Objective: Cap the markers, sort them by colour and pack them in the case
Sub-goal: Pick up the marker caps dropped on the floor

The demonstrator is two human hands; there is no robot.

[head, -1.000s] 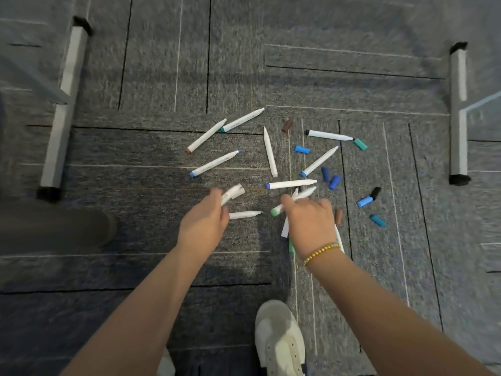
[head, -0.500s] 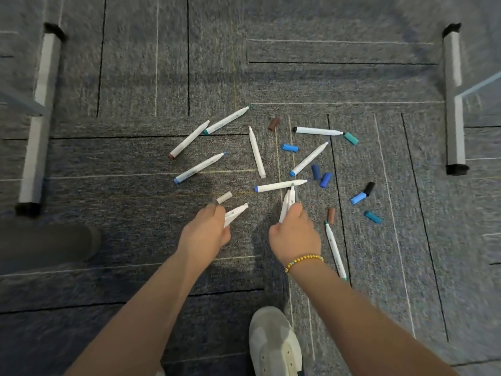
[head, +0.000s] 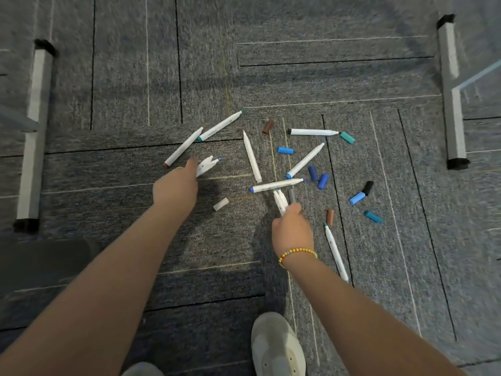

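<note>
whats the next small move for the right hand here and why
Probably pinch the grey cap beside its fingertips: the right hand already holds white markers, and caps lie loose on the carpet, so capping comes first.

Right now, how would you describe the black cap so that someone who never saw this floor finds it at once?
Start at the grey table leg on the right of the carpet. Just left of its foot, at the right edge of the scattered pieces, lies the black cap, touching a light blue cap end to end. It is the only black cap; the others are blue, teal, brown or grey.
</note>
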